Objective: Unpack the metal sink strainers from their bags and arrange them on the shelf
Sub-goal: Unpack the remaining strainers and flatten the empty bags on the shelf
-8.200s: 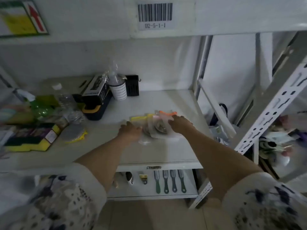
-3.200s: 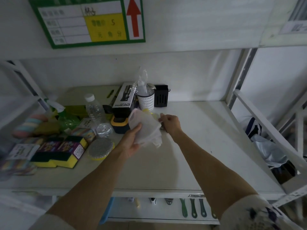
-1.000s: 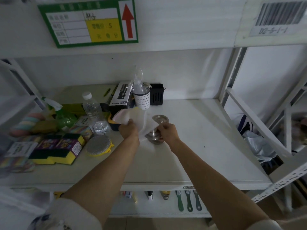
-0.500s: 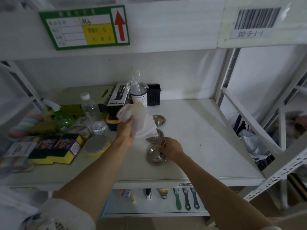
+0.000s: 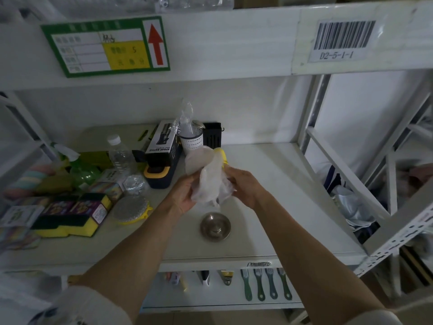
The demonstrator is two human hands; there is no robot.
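A round metal sink strainer point(image 5: 215, 226) lies flat on the white shelf point(image 5: 276, 207), near its front edge. Just above it, both hands hold a bunch of translucent plastic bags point(image 5: 207, 177) with a yellow strip at the top. My left hand point(image 5: 185, 195) grips the bags from the left. On the bags' right side, my right hand point(image 5: 243, 186) pinches them. The bags and hands hide the shelf area behind them, where other strainers lay a moment ago.
The shelf's left half is crowded: sponge packs point(image 5: 70, 214), a round scourer point(image 5: 131, 208), a water bottle point(image 5: 120, 156), a spray-bottle box point(image 5: 164, 146), a white cup point(image 5: 192, 141) and a black holder point(image 5: 212, 137). Green brushes point(image 5: 267, 286) lie on the lower shelf. A metal upright point(image 5: 314, 113) stands at right.
My right hand has let go of the front strainer and risen to the bags. My left hand has lowered the bags toward the middle, covering the two strainers farther back.
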